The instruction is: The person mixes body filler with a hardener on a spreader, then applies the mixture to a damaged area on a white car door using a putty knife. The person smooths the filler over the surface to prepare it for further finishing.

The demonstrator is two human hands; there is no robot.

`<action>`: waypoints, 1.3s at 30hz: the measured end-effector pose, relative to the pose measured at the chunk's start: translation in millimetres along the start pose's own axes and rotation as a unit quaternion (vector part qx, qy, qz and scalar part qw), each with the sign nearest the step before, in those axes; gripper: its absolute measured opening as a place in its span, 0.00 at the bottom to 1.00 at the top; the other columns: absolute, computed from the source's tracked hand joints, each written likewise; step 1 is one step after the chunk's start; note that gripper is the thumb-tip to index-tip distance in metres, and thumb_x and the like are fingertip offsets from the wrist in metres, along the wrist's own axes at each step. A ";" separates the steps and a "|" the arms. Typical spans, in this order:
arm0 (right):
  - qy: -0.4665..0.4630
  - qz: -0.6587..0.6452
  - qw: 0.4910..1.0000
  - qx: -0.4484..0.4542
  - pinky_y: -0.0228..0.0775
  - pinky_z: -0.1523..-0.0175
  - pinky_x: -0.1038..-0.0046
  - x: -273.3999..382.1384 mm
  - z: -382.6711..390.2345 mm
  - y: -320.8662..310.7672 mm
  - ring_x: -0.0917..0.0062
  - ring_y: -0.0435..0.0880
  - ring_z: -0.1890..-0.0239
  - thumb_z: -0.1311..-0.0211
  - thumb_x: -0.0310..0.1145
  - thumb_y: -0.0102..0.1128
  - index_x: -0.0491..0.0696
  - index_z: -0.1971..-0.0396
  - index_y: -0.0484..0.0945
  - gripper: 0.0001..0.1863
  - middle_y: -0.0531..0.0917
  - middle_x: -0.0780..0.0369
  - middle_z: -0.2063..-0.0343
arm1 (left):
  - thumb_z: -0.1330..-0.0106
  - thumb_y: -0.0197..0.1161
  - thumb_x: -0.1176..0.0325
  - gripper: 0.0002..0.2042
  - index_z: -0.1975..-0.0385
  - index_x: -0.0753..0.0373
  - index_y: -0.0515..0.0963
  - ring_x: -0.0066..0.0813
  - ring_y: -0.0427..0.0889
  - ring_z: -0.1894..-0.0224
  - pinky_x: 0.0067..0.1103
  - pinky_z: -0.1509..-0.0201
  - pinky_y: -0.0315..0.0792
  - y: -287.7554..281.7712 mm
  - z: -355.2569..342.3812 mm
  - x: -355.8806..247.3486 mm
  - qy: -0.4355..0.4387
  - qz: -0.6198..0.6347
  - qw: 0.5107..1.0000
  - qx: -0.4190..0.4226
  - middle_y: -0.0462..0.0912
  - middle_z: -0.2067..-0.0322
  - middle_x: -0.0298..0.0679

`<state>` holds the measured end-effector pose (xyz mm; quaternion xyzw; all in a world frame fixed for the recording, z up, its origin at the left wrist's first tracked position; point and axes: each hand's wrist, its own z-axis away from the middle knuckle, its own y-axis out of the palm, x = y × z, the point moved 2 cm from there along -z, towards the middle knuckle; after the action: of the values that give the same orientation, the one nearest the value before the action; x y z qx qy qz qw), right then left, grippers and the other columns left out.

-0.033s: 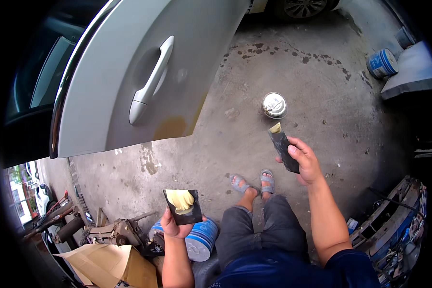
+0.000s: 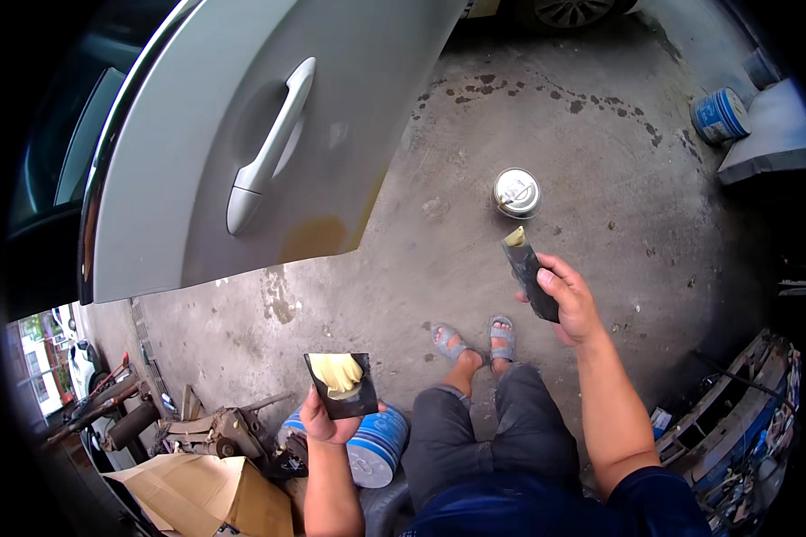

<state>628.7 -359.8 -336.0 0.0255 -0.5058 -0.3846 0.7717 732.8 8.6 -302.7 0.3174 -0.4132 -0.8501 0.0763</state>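
Note:
My left hand (image 2: 330, 424) grips a flat black square plate (image 2: 360, 407) from below. A thick mound of pale yellow putty (image 2: 336, 371) lies on it. Raised at the right, my right hand (image 2: 566, 300) is closed round a dark putty spreader (image 2: 530, 273), its far tip carrying a dab of the same yellow paste. Both hands are apart from the grey car door (image 2: 349, 152) at the upper left. A yellowish-brown patch (image 2: 318, 237) marks the door's lower corner, below the silver handle (image 2: 273, 148).
A round metal can (image 2: 517, 192) stands on the concrete floor (image 2: 457, 268) ahead of my feet. Blue buckets (image 2: 378, 443) sit by my left arm, beside a cardboard box (image 2: 206, 492). Another blue bucket (image 2: 719, 116) is at the far right. Car parts (image 2: 725, 403) lie at the lower right.
The car door and its handle appear slightly farther left in the picture. Both hands keep their places and their holds.

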 end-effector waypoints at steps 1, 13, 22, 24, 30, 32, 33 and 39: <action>0.010 0.016 1.000 0.002 0.71 0.49 0.71 -18.5 -17.0 -9.1 0.79 0.77 0.56 0.36 0.37 0.57 0.41 0.45 0.72 0.23 0.78 0.62 0.57 | 0.35 0.54 0.48 0.31 0.35 0.56 0.62 0.47 0.77 0.47 0.58 0.58 0.71 -10.4 -11.1 10.4 0.013 0.007 1.000 -0.017 0.73 0.43 0.42; -0.271 0.407 0.861 0.139 0.62 0.38 0.64 -206.4 -244.9 6.5 0.62 0.69 0.43 0.45 0.33 0.57 0.47 0.44 0.72 0.26 0.68 0.53 0.42 | 0.35 0.57 0.50 0.45 0.29 0.61 0.34 0.45 0.73 0.43 0.62 0.57 0.71 -188.9 -167.7 54.2 0.168 -0.021 0.984 0.058 0.73 0.45 0.48; -0.510 0.451 0.719 0.142 0.58 0.39 0.55 -314.0 -307.9 66.2 0.55 0.63 0.40 0.52 0.29 0.64 0.58 0.41 0.70 0.33 0.62 0.57 0.37 | 0.35 0.58 0.48 0.47 0.29 0.55 0.30 0.41 0.72 0.46 0.59 0.57 0.70 -245.6 -187.7 43.2 0.218 -0.089 0.964 0.121 0.72 0.51 0.51; -0.531 0.448 0.710 0.115 0.58 0.40 0.53 -327.5 -311.5 73.6 0.55 0.61 0.39 0.54 0.29 0.65 0.61 0.41 0.70 0.35 0.61 0.59 0.36 | 0.35 0.58 0.47 0.47 0.29 0.55 0.30 0.41 0.72 0.47 0.59 0.58 0.70 -248.2 -183.9 45.2 0.223 -0.093 0.963 0.121 0.72 0.52 0.51; -0.574 0.444 0.682 0.094 0.58 0.40 0.54 -344.0 -311.7 93.7 0.55 0.59 0.38 0.54 0.25 0.63 0.63 0.41 0.71 0.35 0.62 0.60 0.35 | 0.36 0.58 0.47 0.48 0.29 0.56 0.29 0.43 0.74 0.50 0.60 0.59 0.70 -253.3 -167.8 56.3 0.231 -0.066 0.970 0.046 0.73 0.55 0.53; -0.582 0.437 0.679 0.092 0.58 0.40 0.55 -344.2 -311.1 100.8 0.55 0.59 0.38 0.55 0.24 0.63 0.64 0.41 0.71 0.36 0.61 0.61 0.35 | 0.36 0.58 0.47 0.48 0.29 0.56 0.29 0.43 0.74 0.51 0.61 0.59 0.69 -249.7 -172.4 44.7 0.217 -0.097 0.968 0.082 0.73 0.55 0.53; -0.590 0.430 0.677 0.091 0.58 0.40 0.54 -345.9 -312.8 102.6 0.55 0.59 0.37 0.54 0.25 0.62 0.64 0.40 0.69 0.37 0.60 0.62 0.34 | 0.36 0.58 0.46 0.48 0.29 0.56 0.29 0.43 0.74 0.51 0.61 0.59 0.69 -248.0 -179.1 38.3 0.207 -0.112 0.967 0.101 0.74 0.55 0.53; -0.604 0.422 0.672 0.077 0.56 0.41 0.52 -355.9 -314.5 112.4 0.55 0.59 0.37 0.52 0.26 0.60 0.64 0.38 0.67 0.37 0.58 0.62 0.32 | 0.39 0.62 0.48 0.52 0.29 0.56 0.27 0.50 0.79 0.57 0.59 0.62 0.72 -224.9 -221.3 11.6 0.171 -0.135 0.963 0.156 0.76 0.58 0.57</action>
<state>875.8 -170.3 -711.9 -0.3694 -0.8460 0.0908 0.3735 886.9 4.8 -578.3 0.5190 -0.4750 -0.7104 -0.0204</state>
